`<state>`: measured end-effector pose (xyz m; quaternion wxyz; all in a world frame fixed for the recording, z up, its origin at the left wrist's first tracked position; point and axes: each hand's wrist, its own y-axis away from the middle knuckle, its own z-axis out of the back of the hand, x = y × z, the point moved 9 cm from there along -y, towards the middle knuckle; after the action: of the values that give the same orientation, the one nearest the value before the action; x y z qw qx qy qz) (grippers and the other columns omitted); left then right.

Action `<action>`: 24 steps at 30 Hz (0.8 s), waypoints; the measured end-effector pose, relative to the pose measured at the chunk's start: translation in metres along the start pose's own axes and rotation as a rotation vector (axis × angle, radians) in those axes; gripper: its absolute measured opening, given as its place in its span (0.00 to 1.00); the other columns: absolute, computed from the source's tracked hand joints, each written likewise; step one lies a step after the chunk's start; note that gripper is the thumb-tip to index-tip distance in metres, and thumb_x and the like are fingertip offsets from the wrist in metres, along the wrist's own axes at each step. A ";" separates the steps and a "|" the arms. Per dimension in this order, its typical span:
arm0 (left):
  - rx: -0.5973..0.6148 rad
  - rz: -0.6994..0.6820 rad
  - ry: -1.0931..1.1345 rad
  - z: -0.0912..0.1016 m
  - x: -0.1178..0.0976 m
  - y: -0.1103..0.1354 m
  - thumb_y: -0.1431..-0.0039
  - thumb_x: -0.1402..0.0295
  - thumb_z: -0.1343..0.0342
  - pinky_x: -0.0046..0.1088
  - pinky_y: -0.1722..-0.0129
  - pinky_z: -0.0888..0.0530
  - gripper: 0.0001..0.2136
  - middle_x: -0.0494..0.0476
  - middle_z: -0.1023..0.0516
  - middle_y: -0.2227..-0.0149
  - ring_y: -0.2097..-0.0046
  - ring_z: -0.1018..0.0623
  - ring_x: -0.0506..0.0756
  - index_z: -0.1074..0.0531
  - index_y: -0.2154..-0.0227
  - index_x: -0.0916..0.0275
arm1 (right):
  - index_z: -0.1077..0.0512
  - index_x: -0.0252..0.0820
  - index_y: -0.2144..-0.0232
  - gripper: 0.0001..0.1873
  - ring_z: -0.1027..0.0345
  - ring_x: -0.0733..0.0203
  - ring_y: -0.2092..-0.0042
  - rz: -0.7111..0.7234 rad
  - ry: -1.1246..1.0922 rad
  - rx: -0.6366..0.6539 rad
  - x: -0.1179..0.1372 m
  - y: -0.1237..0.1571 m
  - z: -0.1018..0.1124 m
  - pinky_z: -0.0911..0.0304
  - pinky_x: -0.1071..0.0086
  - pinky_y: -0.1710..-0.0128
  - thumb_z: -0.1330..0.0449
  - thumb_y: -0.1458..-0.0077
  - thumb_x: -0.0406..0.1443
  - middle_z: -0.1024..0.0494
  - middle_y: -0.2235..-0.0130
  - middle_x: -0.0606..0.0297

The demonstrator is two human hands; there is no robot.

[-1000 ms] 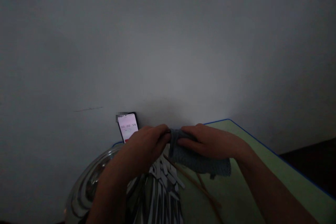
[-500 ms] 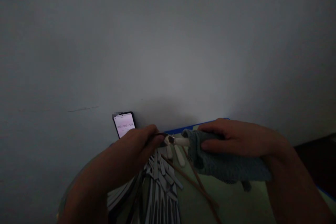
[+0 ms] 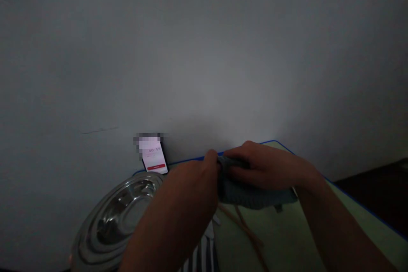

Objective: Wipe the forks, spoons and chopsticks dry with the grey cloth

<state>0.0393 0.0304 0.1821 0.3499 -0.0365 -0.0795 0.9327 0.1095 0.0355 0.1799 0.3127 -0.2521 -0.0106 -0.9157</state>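
My right hand (image 3: 261, 165) is closed on a grey-blue cloth (image 3: 255, 195), which is bunched under the fingers and hangs below them. My left hand (image 3: 199, 180) is closed and meets the cloth's left end. Between the two hands, the piece of cutlery seen a moment ago is now hidden by the fingers and cloth. Below my left wrist, several metal cutlery pieces (image 3: 204, 255) lie side by side, partly covered by the arm. Two thin brown sticks (image 3: 245, 229), like chopsticks, lie crossed under the cloth.
A shiny steel bowl (image 3: 86, 242) with a wide rim stands left of my left forearm. Behind it a lit phone (image 3: 154, 157) leans against the grey wall (image 3: 204, 72). The green table top (image 3: 287, 238) has a blue edge along the wall and right side.
My left hand has moved right, up against the cloth, covering the pale-handled cutlery piece that showed between the hands. My right hand and cloth have shifted slightly left. The steel bowl has come into view.
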 end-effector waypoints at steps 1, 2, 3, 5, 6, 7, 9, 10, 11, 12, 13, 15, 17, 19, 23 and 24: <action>0.001 -0.004 0.016 0.001 0.002 -0.002 0.41 0.75 0.62 0.27 0.79 0.45 0.08 0.52 0.30 0.76 0.77 0.31 0.52 0.38 0.67 0.61 | 0.31 0.38 0.69 0.11 0.39 0.68 0.75 -0.007 0.010 -0.018 -0.001 0.000 0.001 0.50 0.74 0.76 0.52 0.45 0.37 0.29 0.75 0.67; -0.007 0.000 0.034 0.003 0.005 -0.004 0.39 0.72 0.62 0.27 0.79 0.45 0.08 0.52 0.31 0.77 0.77 0.30 0.52 0.38 0.67 0.61 | 0.32 0.38 0.70 0.12 0.40 0.68 0.75 -0.011 0.022 -0.038 -0.002 -0.001 0.002 0.50 0.74 0.77 0.52 0.44 0.38 0.30 0.76 0.67; -0.007 0.008 0.048 0.005 0.010 -0.006 0.38 0.70 0.62 0.27 0.78 0.44 0.09 0.51 0.31 0.77 0.76 0.30 0.52 0.38 0.68 0.61 | 0.32 0.38 0.70 0.13 0.40 0.68 0.76 -0.014 0.029 -0.053 -0.003 -0.002 0.002 0.51 0.73 0.77 0.52 0.44 0.40 0.31 0.76 0.67; -0.009 0.051 0.044 0.008 0.024 -0.009 0.38 0.67 0.61 0.26 0.78 0.44 0.10 0.51 0.31 0.78 0.77 0.31 0.52 0.36 0.69 0.61 | 0.33 0.37 0.70 0.15 0.41 0.68 0.76 -0.014 0.023 -0.058 -0.005 -0.004 0.000 0.51 0.73 0.77 0.53 0.43 0.42 0.32 0.77 0.68; -0.017 0.068 0.051 0.011 0.031 -0.009 0.39 0.66 0.61 0.26 0.78 0.44 0.10 0.51 0.31 0.78 0.77 0.31 0.51 0.35 0.69 0.61 | 0.33 0.37 0.70 0.16 0.40 0.68 0.75 -0.012 0.014 -0.052 -0.005 -0.005 -0.001 0.50 0.73 0.76 0.53 0.43 0.43 0.32 0.76 0.67; -0.028 0.075 0.074 0.014 0.038 -0.008 0.39 0.65 0.60 0.26 0.77 0.42 0.11 0.51 0.31 0.78 0.77 0.32 0.51 0.35 0.70 0.61 | 0.33 0.37 0.69 0.17 0.39 0.68 0.74 -0.008 0.004 -0.040 -0.006 -0.006 -0.003 0.49 0.73 0.76 0.53 0.43 0.44 0.31 0.76 0.67; -0.046 0.058 0.142 0.019 0.047 -0.005 0.39 0.64 0.60 0.25 0.76 0.40 0.12 0.51 0.30 0.77 0.76 0.31 0.50 0.33 0.69 0.62 | 0.32 0.37 0.68 0.19 0.38 0.67 0.72 -0.003 -0.020 -0.013 -0.006 -0.006 -0.004 0.47 0.73 0.74 0.55 0.42 0.46 0.29 0.73 0.65; -0.054 0.060 0.169 0.021 0.052 -0.004 0.40 0.64 0.59 0.25 0.76 0.40 0.12 0.51 0.30 0.78 0.76 0.31 0.50 0.32 0.69 0.62 | 0.32 0.37 0.67 0.20 0.37 0.66 0.71 -0.004 -0.034 0.001 -0.007 -0.006 -0.004 0.46 0.73 0.73 0.55 0.42 0.46 0.29 0.71 0.64; -0.058 0.062 0.194 0.023 0.057 -0.002 0.40 0.63 0.59 0.25 0.76 0.40 0.13 0.51 0.30 0.78 0.76 0.31 0.50 0.32 0.69 0.63 | 0.32 0.37 0.66 0.20 0.37 0.66 0.70 -0.011 -0.050 0.015 -0.008 -0.005 -0.004 0.45 0.72 0.72 0.55 0.42 0.47 0.28 0.70 0.64; -0.058 0.069 0.215 0.023 0.061 0.000 0.40 0.63 0.59 0.25 0.76 0.40 0.13 0.50 0.31 0.78 0.76 0.32 0.50 0.31 0.68 0.63 | 0.32 0.37 0.65 0.20 0.36 0.65 0.69 -0.023 -0.069 0.027 -0.010 -0.003 -0.003 0.44 0.72 0.72 0.55 0.43 0.47 0.28 0.69 0.63; -0.055 0.077 0.236 0.022 0.064 0.001 0.40 0.63 0.59 0.24 0.77 0.40 0.13 0.50 0.31 0.78 0.76 0.32 0.49 0.31 0.68 0.64 | 0.31 0.37 0.64 0.21 0.36 0.65 0.68 -0.040 -0.089 0.042 -0.013 0.000 -0.002 0.44 0.72 0.71 0.54 0.43 0.47 0.27 0.68 0.63; -0.030 0.081 0.275 0.018 0.067 0.004 0.40 0.63 0.59 0.24 0.77 0.39 0.14 0.49 0.32 0.79 0.77 0.33 0.49 0.32 0.69 0.64 | 0.31 0.38 0.63 0.21 0.35 0.64 0.67 -0.069 -0.134 0.066 -0.017 0.006 -0.001 0.42 0.72 0.70 0.52 0.44 0.48 0.27 0.67 0.63; 0.007 0.066 0.310 0.012 0.063 0.007 0.39 0.62 0.59 0.24 0.77 0.39 0.14 0.49 0.32 0.79 0.77 0.33 0.48 0.33 0.71 0.63 | 0.30 0.39 0.62 0.20 0.34 0.63 0.65 -0.086 -0.178 0.087 -0.020 0.013 0.000 0.41 0.73 0.69 0.51 0.45 0.47 0.26 0.66 0.64; 0.056 0.038 0.342 0.005 0.055 0.010 0.39 0.61 0.59 0.24 0.76 0.38 0.14 0.49 0.31 0.77 0.76 0.32 0.48 0.33 0.71 0.62 | 0.30 0.39 0.62 0.19 0.33 0.63 0.64 -0.090 -0.199 0.095 -0.021 0.017 0.002 0.40 0.73 0.68 0.51 0.45 0.47 0.26 0.65 0.64; 0.100 -0.017 0.370 0.001 0.041 0.009 0.38 0.61 0.59 0.23 0.75 0.38 0.14 0.48 0.30 0.76 0.75 0.31 0.49 0.33 0.71 0.61 | 0.30 0.39 0.61 0.19 0.33 0.62 0.64 -0.089 -0.156 0.080 -0.018 0.016 0.004 0.41 0.72 0.68 0.50 0.45 0.46 0.26 0.64 0.63; 0.088 -0.019 0.350 0.002 0.039 0.007 0.38 0.61 0.60 0.23 0.75 0.38 0.14 0.48 0.30 0.76 0.75 0.31 0.49 0.33 0.71 0.61 | 0.30 0.39 0.61 0.19 0.34 0.63 0.65 -0.088 -0.134 0.081 -0.017 0.014 0.003 0.41 0.72 0.68 0.50 0.45 0.46 0.26 0.64 0.63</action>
<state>0.0052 0.0503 0.1824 0.3685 -0.1825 0.0230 0.9112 0.1305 0.0346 0.1724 0.2809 -0.2991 -0.0793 -0.9085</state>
